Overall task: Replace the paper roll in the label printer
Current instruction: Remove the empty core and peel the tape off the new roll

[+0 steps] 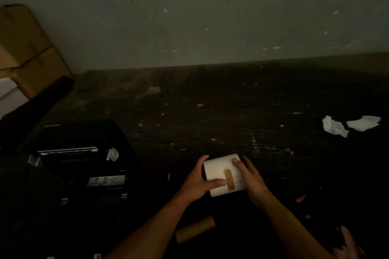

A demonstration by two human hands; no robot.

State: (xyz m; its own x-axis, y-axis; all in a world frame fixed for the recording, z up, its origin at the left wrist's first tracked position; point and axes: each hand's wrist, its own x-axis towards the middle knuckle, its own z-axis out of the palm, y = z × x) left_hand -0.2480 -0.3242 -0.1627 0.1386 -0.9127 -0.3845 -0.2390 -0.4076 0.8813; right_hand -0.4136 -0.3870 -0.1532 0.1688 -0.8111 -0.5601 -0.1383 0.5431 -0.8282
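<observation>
I could read no text, brand or number anywhere. The roll at lower centre was blank white with a plain brown tape strip. A pale label on the printer, lower left, was too dark and blurred to make out.

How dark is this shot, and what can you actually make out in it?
Head view: very dim and underexposed; the open label printer nearly melts into the dark table. Only the white paper roll, held between left hand and right hand, reads clearly. Bottom right corner is blurred.
</observation>
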